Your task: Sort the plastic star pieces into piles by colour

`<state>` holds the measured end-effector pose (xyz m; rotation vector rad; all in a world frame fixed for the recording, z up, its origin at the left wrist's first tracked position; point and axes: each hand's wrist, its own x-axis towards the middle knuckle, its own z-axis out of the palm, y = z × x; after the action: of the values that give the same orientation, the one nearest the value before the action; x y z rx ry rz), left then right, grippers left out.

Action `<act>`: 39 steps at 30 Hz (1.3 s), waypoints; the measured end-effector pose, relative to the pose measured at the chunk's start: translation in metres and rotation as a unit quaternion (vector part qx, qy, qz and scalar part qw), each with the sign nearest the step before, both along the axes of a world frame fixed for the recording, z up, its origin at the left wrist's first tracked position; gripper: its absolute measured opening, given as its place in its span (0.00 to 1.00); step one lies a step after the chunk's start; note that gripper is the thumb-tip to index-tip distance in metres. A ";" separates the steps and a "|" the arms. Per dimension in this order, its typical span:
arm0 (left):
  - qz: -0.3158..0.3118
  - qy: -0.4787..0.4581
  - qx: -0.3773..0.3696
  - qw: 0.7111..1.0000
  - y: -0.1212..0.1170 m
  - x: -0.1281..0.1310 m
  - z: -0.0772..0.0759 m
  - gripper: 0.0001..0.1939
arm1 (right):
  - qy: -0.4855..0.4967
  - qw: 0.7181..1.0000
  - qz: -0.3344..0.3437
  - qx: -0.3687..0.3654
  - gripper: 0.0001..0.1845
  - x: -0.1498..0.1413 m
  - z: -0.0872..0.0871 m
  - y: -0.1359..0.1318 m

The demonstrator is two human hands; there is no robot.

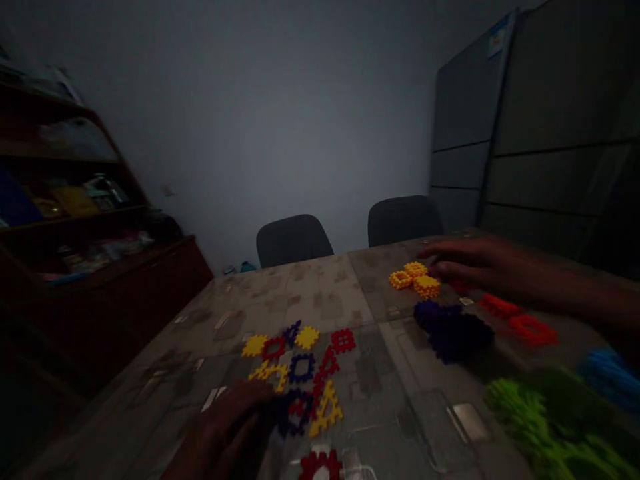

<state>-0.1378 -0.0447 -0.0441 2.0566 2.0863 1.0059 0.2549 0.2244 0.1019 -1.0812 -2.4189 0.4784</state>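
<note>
Low in the view, my left hand [227, 421] rests with its fingers loosely bent and apart beside a dark blue toothed plastic building piece [295, 412]. I cannot tell whether they touch. Around it lie more flat interlocking pieces: a yellow triangle [327, 408], a dark blue square frame [302, 367], a red square [343, 340] and a solid yellow square [307, 337]. At the right, my right hand [480, 261] reaches across the table with fingers stretched out, just beside stacked yellow pieces [427, 286]. Nothing shows in its grasp.
Piles of dark blue pieces [453, 333], orange-red pieces [533, 329], green pieces [555, 427] and blue pieces [610, 377] lie on the right of the patterned table [280, 293]. Two dark chairs [294, 241] stand behind it. A shelf unit [115, 267] is at the left.
</note>
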 end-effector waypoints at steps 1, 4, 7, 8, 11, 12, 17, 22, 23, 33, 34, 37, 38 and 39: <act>-0.014 0.001 0.007 1.000 -0.002 -0.004 -0.004 0.20 | 0.000 1.000 0.031 0.005 0.20 -0.011 -0.005 -0.016; -0.024 0.010 0.024 0.999 -0.005 -0.010 -0.013 0.18 | 0.018 0.992 0.123 -0.001 0.19 -0.048 -0.030 -0.066; -0.037 0.012 0.025 0.999 -0.007 -0.010 -0.014 0.14 | -0.004 0.974 0.207 -0.090 0.16 -0.083 -0.063 -0.117; -0.040 0.010 0.024 0.999 -0.008 -0.008 -0.012 0.14 | -0.013 0.974 0.195 -0.111 0.15 -0.093 -0.075 -0.132; -0.048 0.003 0.019 0.999 -0.010 0.000 -0.008 0.13 | -0.098 0.967 0.182 -0.151 0.13 -0.115 -0.112 -0.165; -0.053 0.005 0.013 0.998 -0.011 0.003 -0.008 0.13 | -0.125 0.964 0.174 -0.156 0.18 -0.121 -0.123 -0.172; -0.083 0.018 -0.009 0.996 -0.017 0.018 -0.010 0.14 | -0.185 0.955 0.153 -0.175 0.47 -0.134 -0.162 -0.183; -0.118 0.024 -0.040 0.992 -0.015 0.028 -0.004 0.12 | -0.182 0.961 0.146 -0.149 0.34 -0.129 -0.169 -0.178; -0.124 0.027 -0.041 0.991 -0.015 0.028 -0.003 0.12 | -0.181 0.962 0.145 -0.146 0.31 -0.128 -0.168 -0.177; -0.126 0.017 -0.046 0.991 -0.014 0.023 -0.011 0.15 | -0.113 0.967 0.224 -0.030 0.32 -0.118 -0.172 -0.176; -0.123 0.017 -0.050 0.991 -0.015 0.023 -0.011 0.15 | -0.111 0.968 0.225 -0.019 0.33 -0.118 -0.175 -0.176; -0.110 0.014 -0.055 0.992 -0.015 0.021 -0.010 0.15 | -0.107 0.966 0.232 0.022 0.27 -0.117 -0.186 -0.173; -0.104 0.011 -0.055 0.993 -0.015 0.020 -0.010 0.14 | -0.106 0.965 0.236 0.042 0.24 -0.116 -0.189 -0.171; -0.100 0.009 -0.055 0.993 -0.014 0.019 -0.010 0.14 | -0.105 0.963 0.240 0.064 0.22 -0.115 -0.190 -0.170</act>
<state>-0.1193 -0.0591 -0.0542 2.1723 1.8510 0.8261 0.1400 0.0541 -0.0886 -0.5030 -2.8635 0.3617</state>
